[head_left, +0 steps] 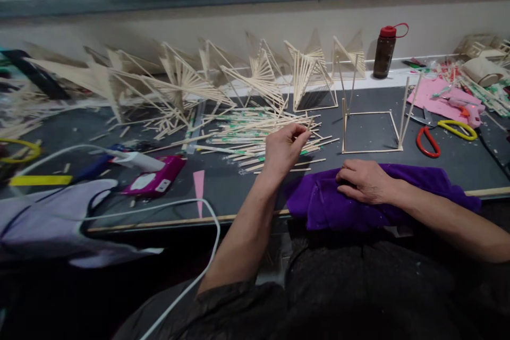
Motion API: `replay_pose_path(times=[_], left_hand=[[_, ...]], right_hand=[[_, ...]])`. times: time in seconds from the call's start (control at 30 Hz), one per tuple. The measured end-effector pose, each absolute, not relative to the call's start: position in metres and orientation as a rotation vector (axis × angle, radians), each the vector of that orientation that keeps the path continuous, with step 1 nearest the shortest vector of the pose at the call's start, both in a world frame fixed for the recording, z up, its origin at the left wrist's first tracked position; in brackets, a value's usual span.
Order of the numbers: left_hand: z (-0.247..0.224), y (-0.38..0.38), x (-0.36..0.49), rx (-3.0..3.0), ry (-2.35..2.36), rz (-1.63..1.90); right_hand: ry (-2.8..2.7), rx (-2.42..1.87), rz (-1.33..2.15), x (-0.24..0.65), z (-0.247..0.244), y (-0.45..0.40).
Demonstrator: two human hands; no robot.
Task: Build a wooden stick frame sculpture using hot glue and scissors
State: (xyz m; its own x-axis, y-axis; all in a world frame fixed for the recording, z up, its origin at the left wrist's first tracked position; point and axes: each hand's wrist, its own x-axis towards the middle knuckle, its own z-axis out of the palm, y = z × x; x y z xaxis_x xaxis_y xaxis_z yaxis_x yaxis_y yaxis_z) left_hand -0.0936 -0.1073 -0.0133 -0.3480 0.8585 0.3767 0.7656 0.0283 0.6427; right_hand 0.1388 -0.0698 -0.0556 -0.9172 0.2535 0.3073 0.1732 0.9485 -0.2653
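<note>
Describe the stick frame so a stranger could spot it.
On the dark table, look just beyond the purple cloth under the right hand. The frame there has a flat four-sided base with uprights. Unlike the models behind, it has no fanned sticks.

Left hand (283, 150) over loose sticks (241, 135), perhaps with one in grasp.

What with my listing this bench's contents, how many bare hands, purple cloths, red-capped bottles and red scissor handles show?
Bare hands (left hand, right hand): 2
Purple cloth: 1
Red-capped bottle: 1
Red scissor handle: 1
Total: 5
</note>
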Motion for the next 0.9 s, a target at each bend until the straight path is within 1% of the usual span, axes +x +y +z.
replay_pose_path(times=[0.1,0.2,0.33,0.9], left_hand=[[-0.007,-0.107,-0.086,1.462,1.819,1.574],[-0.003,-0.107,-0.083,1.262,1.569,1.713],[-0.003,-0.109,-0.086,1.134,1.457,1.752],[-0.016,-0.118,-0.076,0.990,1.426,1.674]], right_hand=[[-2.760,-0.317,0.344,0.139,-0.056,-0.069],[-2.761,-0.320,0.349,0.138,-0.056,-0.070],[-2.771,-0.325,0.335,0.139,-0.054,-0.070],[-2.764,-0.316,0.316,0.140,-0.054,-0.071]])
